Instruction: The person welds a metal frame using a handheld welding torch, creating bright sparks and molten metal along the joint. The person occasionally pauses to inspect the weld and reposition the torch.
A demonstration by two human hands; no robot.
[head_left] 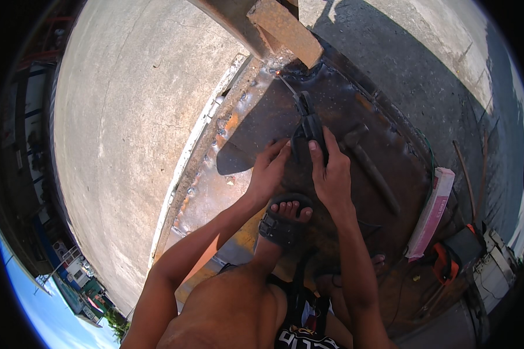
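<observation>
The fingers of the right hand are closed around a black electrode holder, with the thumb along its upper face. The fingers of the left hand are bent and placed just beside the holder, on its left; whether they grip or touch it cannot be told.

A thin electrode projects from the holder, forward and to the left of the right fingers. Its far end is at a small orange glow, close to the base of a rusty steel block. A larger steel beam adjoins the block, forward of both hands.

A rust-stained steel plate extends beneath the fingers. A hammer lies on the plate to the right of the right fingers, its head nearest them and its handle directed back and to the right. Further right and rearward are a pink and white box and an orange and black case. A white rail runs well to the left of the left fingers. A foot in a black sandal is positioned behind and between the hands.
</observation>
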